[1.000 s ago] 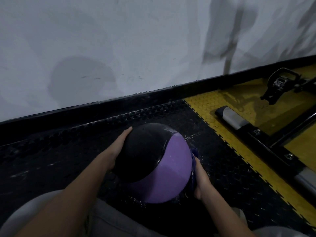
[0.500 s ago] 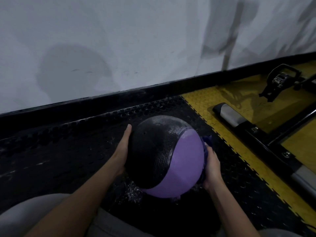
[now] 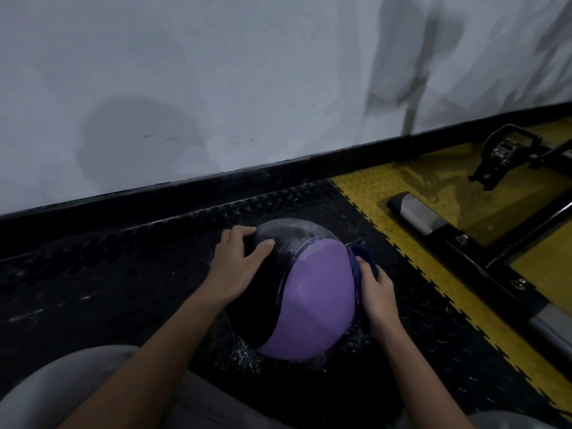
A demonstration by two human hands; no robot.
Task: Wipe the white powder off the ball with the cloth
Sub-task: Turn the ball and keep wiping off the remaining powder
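Right, I see the ball point(image 3: 318, 298) sitting on the black mat point(image 3: 123, 274), toward its far right corner by the yellow tiles point(image 3: 371, 199). The left hand point(image 3: 235, 267) lies spread, fingers relaxed, on the black upper panel — the right hand point(image 3: 379, 292) grips the blue cloth point(image 3: 357, 253), bunched against the purple side. White powder point(image 3: 297, 239) flecks the crown.
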